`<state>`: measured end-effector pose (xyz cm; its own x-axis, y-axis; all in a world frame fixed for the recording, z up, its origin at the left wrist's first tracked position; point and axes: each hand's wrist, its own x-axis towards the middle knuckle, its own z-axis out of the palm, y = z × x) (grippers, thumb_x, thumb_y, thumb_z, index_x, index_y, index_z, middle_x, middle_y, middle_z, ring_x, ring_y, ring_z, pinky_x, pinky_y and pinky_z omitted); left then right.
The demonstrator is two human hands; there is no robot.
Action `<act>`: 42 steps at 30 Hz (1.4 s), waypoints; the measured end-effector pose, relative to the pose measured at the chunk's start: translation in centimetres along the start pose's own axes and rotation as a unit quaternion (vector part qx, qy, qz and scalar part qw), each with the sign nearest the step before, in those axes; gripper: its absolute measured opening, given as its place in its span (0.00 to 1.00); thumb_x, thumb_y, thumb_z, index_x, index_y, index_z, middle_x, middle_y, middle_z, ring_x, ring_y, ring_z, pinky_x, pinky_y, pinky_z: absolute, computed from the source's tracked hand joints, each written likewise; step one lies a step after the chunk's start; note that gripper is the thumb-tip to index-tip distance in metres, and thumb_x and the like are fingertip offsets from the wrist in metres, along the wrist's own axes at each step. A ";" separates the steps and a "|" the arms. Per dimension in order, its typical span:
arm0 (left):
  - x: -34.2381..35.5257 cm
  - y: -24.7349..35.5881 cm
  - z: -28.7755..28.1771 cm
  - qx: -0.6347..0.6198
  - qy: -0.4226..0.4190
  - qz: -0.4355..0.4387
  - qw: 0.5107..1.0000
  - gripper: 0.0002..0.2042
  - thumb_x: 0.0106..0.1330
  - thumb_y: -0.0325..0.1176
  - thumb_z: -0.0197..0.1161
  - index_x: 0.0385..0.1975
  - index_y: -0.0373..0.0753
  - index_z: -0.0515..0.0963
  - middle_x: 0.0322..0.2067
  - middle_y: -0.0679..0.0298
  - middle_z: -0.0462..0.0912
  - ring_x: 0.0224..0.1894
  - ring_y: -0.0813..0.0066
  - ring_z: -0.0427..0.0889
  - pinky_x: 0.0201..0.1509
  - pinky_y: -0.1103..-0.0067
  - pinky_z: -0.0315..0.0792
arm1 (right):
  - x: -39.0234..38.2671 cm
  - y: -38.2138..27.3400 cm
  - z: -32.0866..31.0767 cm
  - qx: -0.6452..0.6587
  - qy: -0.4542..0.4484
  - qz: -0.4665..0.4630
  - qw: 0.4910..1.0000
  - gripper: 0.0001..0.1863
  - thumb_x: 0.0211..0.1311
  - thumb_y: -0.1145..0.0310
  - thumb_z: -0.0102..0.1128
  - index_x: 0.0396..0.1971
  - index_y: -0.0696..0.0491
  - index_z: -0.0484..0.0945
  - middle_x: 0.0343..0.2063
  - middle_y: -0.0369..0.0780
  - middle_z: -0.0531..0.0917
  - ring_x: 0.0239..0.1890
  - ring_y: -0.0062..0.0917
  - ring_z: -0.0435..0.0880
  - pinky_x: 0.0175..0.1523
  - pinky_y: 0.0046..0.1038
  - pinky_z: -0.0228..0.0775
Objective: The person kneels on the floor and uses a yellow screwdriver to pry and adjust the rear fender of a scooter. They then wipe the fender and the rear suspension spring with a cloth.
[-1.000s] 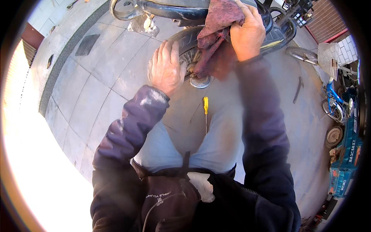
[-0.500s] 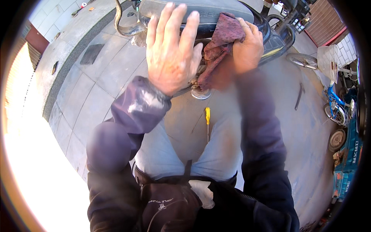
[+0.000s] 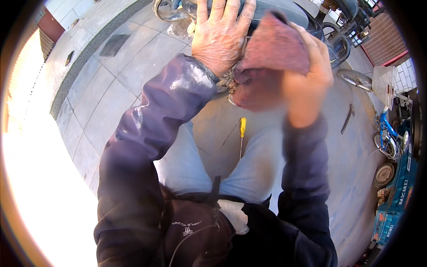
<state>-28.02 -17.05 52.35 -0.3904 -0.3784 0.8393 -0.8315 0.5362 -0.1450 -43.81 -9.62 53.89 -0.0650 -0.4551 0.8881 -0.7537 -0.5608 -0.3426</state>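
My left hand (image 3: 220, 40) lies flat against the side of a dark motorcycle seat (image 3: 284, 15), fingers stretched out and apart, with nothing held. A dark red, speckled rag (image 3: 278, 49) hangs from my right hand (image 3: 311, 80), whose fingers are closed round its edge; both are blurred by motion. Part of the motorcycle below the seat is hidden behind the rag and my hands. A yellow-handled screwdriver (image 3: 242, 129) stands out below the rag, between my knees, its thin shaft pointing toward me.
A hammer-like tool (image 3: 347, 119) lies on the paving to the right. Farther right stand a blue bicycle with a white basket (image 3: 383, 84) and a teal cart (image 3: 398, 191). A stone ledge (image 3: 84, 46) runs along the left, near a dark floor plate (image 3: 114, 45).
My left hand has come down flat onto the seat side, moving right. My right hand has swung the rag right and slightly down. The view has shifted a little.
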 end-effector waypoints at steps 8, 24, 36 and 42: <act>-0.4 -0.6 0.5 0.101 -0.017 0.025 0.994 0.27 0.57 0.40 0.57 0.59 0.39 0.69 0.61 0.49 0.65 0.67 0.51 0.60 0.67 0.54 0.53 | -2.0 -4.8 2.3 -0.038 -0.222 -0.360 0.905 0.16 0.38 0.65 0.58 0.31 0.56 0.80 0.39 0.40 0.77 0.41 0.30 0.75 0.37 0.29 0.70; 0.7 -0.1 -1.5 -0.037 -0.069 0.035 0.996 0.35 0.50 0.57 0.66 0.55 0.41 0.73 0.63 0.42 0.60 0.67 0.38 0.55 0.66 0.44 0.48 | -4.5 10.0 -0.4 0.525 -0.079 0.525 0.665 0.15 0.57 0.77 0.60 0.46 0.60 0.78 0.41 0.40 0.82 0.40 0.26 0.83 0.48 0.28 0.76; 0.2 -2.0 -1.7 -0.053 -0.036 0.106 0.992 0.22 0.48 0.45 0.69 0.47 0.55 0.80 0.66 0.62 0.60 0.70 0.51 0.53 0.68 0.49 0.50 | -1.2 2.3 5.1 0.631 0.004 0.476 0.613 0.14 0.63 0.74 0.55 0.48 0.57 0.75 0.44 0.41 0.81 0.46 0.26 0.80 0.54 0.28 0.72; 0.0 -1.8 -0.8 -0.018 -0.053 0.087 0.995 0.21 0.54 0.44 0.61 0.48 0.46 0.80 0.61 0.50 0.65 0.66 0.42 0.57 0.65 0.47 0.52 | -5.1 1.2 4.6 0.243 0.080 0.255 0.933 0.39 0.55 0.67 0.68 0.62 0.63 0.58 0.54 0.49 0.71 0.54 0.30 0.73 0.58 0.30 0.67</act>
<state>-26.19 -17.40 53.00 -0.5675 -0.3538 0.7434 -0.7344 0.6258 -0.2628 -41.41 -11.18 47.55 -0.4603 -0.6604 0.5933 -0.2154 -0.5652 -0.7963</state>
